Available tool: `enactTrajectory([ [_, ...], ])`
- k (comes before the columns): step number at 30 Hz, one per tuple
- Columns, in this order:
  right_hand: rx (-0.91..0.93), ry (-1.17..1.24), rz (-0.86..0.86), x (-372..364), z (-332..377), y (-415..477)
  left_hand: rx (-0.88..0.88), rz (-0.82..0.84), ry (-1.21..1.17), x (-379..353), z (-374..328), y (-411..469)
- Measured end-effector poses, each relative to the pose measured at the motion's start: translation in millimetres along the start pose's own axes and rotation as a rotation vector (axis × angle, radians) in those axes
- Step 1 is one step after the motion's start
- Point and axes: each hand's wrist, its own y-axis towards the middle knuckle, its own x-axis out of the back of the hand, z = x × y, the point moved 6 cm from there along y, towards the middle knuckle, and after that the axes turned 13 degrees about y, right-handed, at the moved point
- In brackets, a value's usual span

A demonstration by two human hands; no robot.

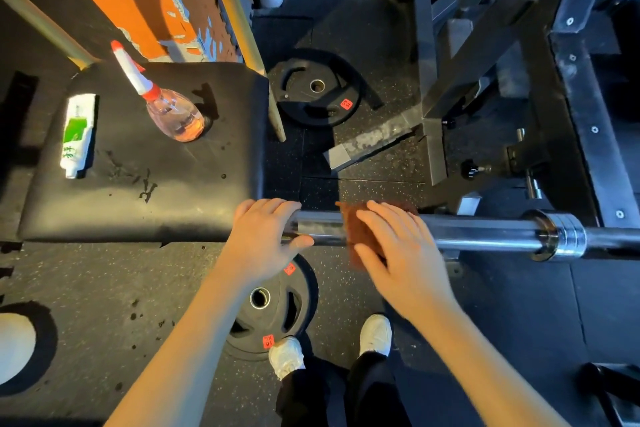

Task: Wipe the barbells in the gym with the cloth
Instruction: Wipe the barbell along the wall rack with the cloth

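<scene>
Gym (104, 288): flat right grip (398, 253) on cloth (353, 236)

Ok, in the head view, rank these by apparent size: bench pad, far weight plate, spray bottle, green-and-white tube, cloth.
1. bench pad
2. far weight plate
3. spray bottle
4. green-and-white tube
The cloth is mostly hidden under the right hand, so I leave it unranked.

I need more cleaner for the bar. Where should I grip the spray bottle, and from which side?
Probably grip the spray bottle by its white neck, above the red collar, coming from the right: the round body is wide, and the tube lies on its left.
</scene>
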Motion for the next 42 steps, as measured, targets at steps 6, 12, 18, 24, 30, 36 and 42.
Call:
enactTrajectory([
  [6,-0.407,-0.001,-0.111,32,-50,14,0.033,-0.131,-0.027,-4,0,-6],
  [12,-0.059,-0.001,0.001,-16,11,15,0.128,-0.253,0.040,2,-14,-13],
  [18,-0.334,0.025,-0.004,30,-49,13,0.073,-0.046,0.217,7,-18,8],
  [24,-0.116,0.051,0.049,-6,-2,11,-0.012,0.179,0.201,-1,-15,16],
  [30,-0.255,0.027,-0.034,36,-46,-3,-0.007,0.299,0.043,0,-9,20],
  [36,-0.140,-0.026,-0.026,-11,1,7,0.097,0.098,0.007,9,-13,8],
  [42,-0.145,-0.031,-0.007,28,-40,-12,0.163,-0.041,0.070,8,-23,1],
])
